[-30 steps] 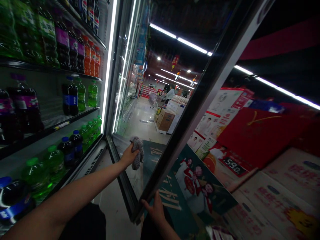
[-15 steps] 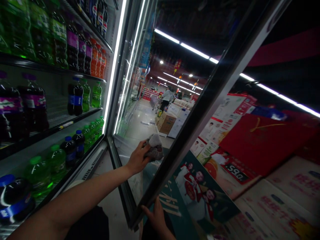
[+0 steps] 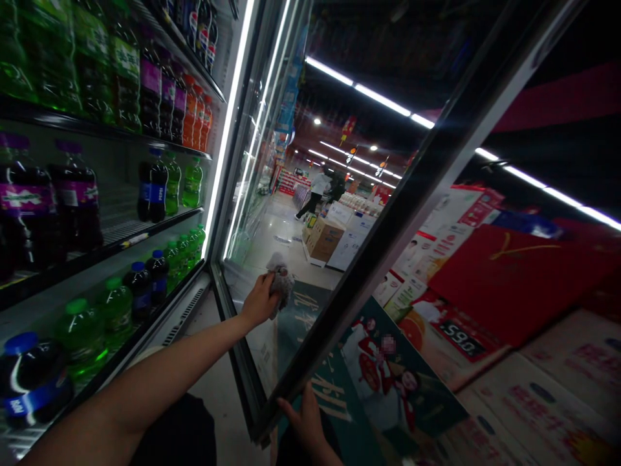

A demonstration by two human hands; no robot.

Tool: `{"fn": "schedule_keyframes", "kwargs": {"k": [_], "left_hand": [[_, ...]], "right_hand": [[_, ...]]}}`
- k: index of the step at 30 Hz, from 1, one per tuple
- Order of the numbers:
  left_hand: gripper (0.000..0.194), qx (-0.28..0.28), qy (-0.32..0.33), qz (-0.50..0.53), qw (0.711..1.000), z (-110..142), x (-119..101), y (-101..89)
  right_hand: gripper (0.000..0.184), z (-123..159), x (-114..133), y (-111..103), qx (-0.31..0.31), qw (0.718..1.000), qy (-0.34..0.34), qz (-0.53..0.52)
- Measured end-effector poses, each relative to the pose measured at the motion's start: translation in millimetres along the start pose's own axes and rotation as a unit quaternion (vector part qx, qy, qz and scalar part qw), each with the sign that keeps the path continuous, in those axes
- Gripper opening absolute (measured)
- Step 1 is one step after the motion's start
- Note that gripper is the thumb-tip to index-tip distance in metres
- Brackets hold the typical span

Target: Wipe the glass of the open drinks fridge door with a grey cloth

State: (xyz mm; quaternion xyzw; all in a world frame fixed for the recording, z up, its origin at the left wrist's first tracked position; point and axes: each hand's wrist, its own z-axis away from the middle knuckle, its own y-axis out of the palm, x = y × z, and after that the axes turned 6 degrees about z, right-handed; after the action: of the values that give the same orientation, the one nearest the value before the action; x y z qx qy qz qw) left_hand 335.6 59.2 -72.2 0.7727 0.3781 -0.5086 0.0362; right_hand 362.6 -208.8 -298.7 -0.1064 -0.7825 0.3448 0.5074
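My left hand is closed on a crumpled grey cloth and presses it to the lower part of the glass pane. The pane belongs to a fridge door with a dark frame, which stands swung open before me. Low down, my right hand grips the outer edge of that frame near its bottom corner. Its thumb shows against the frame, while the other fingers are partly hidden.
Left of the door, fridge shelves carry soda bottles, among them a large cola bottle. At right, stacked cartons and a green poster board stand close behind the door. Through the glass, a person is in the aisle.
My left hand has moved the cloth left and slightly down across the glass, away from the outer frame. My right hand keeps its hold. The distant person has changed stance.
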Motion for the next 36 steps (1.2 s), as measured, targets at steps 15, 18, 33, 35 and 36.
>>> {"fn": "schedule_keyframes", "kwargs": {"k": [15, 18, 33, 35, 36], "left_hand": [[0.056, 0.01, 0.07, -0.008, 0.997, 11, -16, -1.1], [0.056, 0.029, 0.11, -0.011, 0.993, 14, -27, -2.2], [0.059, 0.034, 0.064, -0.082, 0.994, 14, -39, -6.3], [0.056, 0.023, 0.029, -0.075, 0.997, 8, -29, -7.0], [0.055, 0.016, 0.015, -0.072, 0.997, 5, -23, -7.6]], "right_hand": [[0.079, 0, 7, 0, -0.03, 0.999, -0.024, 0.008], [0.081, 0, 7, 0, -0.012, 1.0, -0.027, 0.005], [0.076, 0, 8, 0, -0.027, 0.999, -0.028, -0.002], [0.077, 0, 8, 0, -0.034, 0.999, -0.028, -0.002], [0.076, 0, 8, 0, -0.035, 0.999, -0.026, -0.001]]}}
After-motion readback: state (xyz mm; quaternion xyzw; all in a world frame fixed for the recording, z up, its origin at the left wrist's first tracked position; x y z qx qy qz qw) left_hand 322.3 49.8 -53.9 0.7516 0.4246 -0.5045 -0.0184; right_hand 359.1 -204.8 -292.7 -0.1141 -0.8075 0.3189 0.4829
